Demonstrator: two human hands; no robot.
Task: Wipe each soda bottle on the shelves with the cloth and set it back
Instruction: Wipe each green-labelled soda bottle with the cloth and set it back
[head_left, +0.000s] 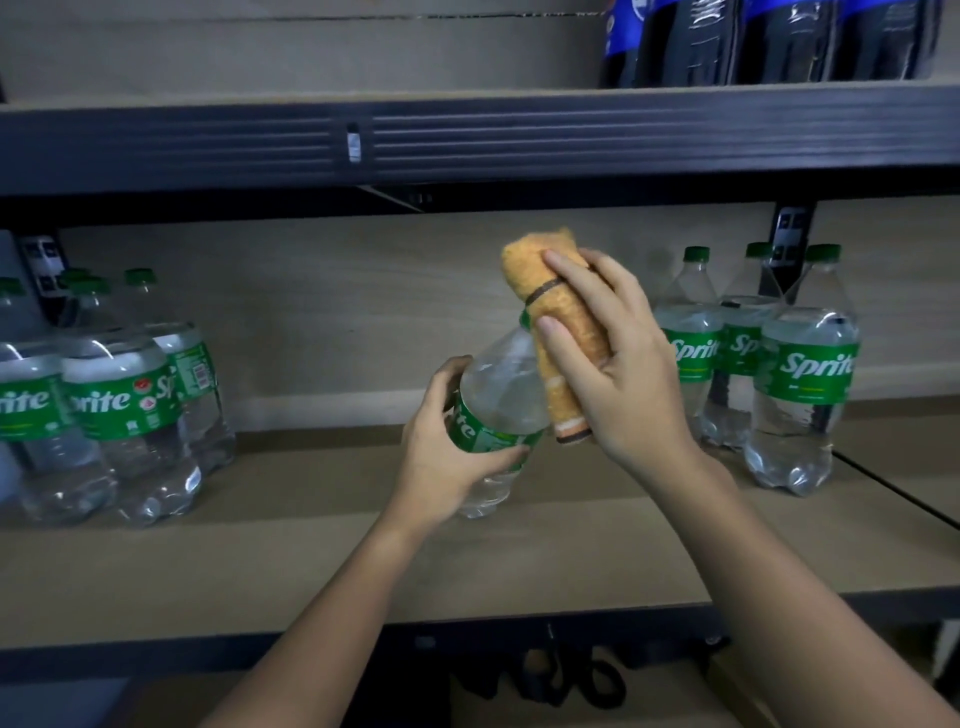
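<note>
While the left hand (447, 457) curls round the green label band of the Sprite bottle (498, 410), thumb at the front and fingers wrapped behind, the bottle hangs just clear of the shelf board (311, 551), out in the open gap between the two groups of standing bottles, and it's tilted: base down toward the person, neck leaning up and to the right. That lean is the thing to watch, because the long axis points straight into the right hand (618, 364), which sits above and to the right with the orange cloth (561, 332) folded lengthwise and clamped between thumb and fingers. The cloth lies along that same slant, pressed against the shoulder and covering the cap, so the right hand is the nearer one to the neck end and the left owns the lower half. My read: the stroke runs down the axis toward the label, with the left hand turning the bottle. Sprite bottles on the left (124, 410) and Sprite bottles on the right (800, 384) stand upright, well apart from the hands
</note>
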